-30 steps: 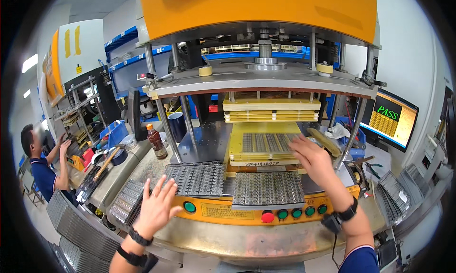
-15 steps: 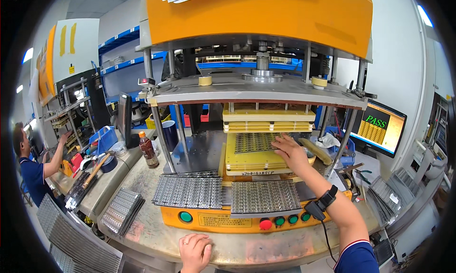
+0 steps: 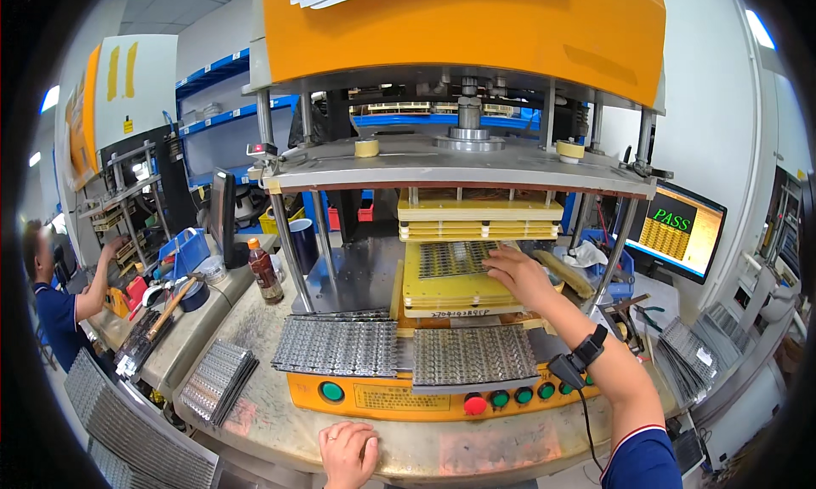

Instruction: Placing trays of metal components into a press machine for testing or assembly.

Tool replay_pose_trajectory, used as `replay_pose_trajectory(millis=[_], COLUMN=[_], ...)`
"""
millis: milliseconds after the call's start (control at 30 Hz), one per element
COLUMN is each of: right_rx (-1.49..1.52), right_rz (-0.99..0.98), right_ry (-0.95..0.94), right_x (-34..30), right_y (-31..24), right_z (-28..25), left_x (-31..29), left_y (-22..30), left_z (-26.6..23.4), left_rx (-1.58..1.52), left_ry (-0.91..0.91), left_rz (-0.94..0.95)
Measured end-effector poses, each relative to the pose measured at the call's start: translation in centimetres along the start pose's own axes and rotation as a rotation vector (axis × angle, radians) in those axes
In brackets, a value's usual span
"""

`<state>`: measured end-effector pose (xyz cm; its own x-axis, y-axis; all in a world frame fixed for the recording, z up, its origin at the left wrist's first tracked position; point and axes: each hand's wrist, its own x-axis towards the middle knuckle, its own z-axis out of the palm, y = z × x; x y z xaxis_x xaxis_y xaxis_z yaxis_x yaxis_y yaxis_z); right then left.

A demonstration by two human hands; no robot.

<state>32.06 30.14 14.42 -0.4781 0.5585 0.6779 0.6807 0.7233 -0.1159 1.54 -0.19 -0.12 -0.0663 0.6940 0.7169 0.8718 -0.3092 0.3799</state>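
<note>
My right hand (image 3: 520, 275) reaches into the orange press, its fingers stretched out on the right edge of a perforated metal panel (image 3: 455, 259). That panel lies on a yellow fixture plate (image 3: 459, 295), below a raised stack of yellow plates (image 3: 478, 217). A watch-like black strap (image 3: 588, 347) with a cable is round my right wrist. At the table's front edge rests my left hand (image 3: 347, 452), fingers curled, with nothing visible in them. Between my hands and the fixture, two piles of similar panels lie along the press front, a left pile (image 3: 336, 346) and a right pile (image 3: 474, 355).
Green and red push buttons (image 3: 474, 403) line the press's front. Metal posts (image 3: 293, 251) flank the fixture. At left are another panel stack (image 3: 217, 380) and a brown bottle (image 3: 265, 272); at right, pliers (image 3: 649, 315) and a monitor (image 3: 676, 234). A person (image 3: 64, 310) works far left.
My right hand has shifted slightly left and down at the panel's edge, its fingers closer together. The left hand stays at the table edge. The view has tilted a little.
</note>
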Motion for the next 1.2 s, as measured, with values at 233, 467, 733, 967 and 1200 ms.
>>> replay_pose_trajectory(millis=[233, 467, 733, 967, 1200], right_rx=[-0.148, -0.125, -0.091, -0.085, -0.1], right_rz=[0.068, -0.277, -0.359, -0.395, -0.342], right_ry=[-0.212, -0.369, -0.343, -0.336, -0.328], right_x=[-1.4, -11.2, -11.5, -11.1, -12.2], right_y=[-2.8, -13.5, -13.7, -13.5, -12.6], right_z=[-2.8, -6.1, -6.5, -6.3, -6.0], left_x=[0.0, 0.5, 3.9, 6.6, 7.8], left_y=[-0.6, -0.5, 1.4, -0.1, 1.4], left_z=[0.7, 0.4, -2.2, -0.6, -0.5], left_rx=[-0.017, 0.134, 0.304, 0.513, 0.318], left_ry=[-0.005, -0.039, -0.07, -0.25, -0.213], left_rz=[-0.04, -0.083, 0.115, 0.078, 0.095])
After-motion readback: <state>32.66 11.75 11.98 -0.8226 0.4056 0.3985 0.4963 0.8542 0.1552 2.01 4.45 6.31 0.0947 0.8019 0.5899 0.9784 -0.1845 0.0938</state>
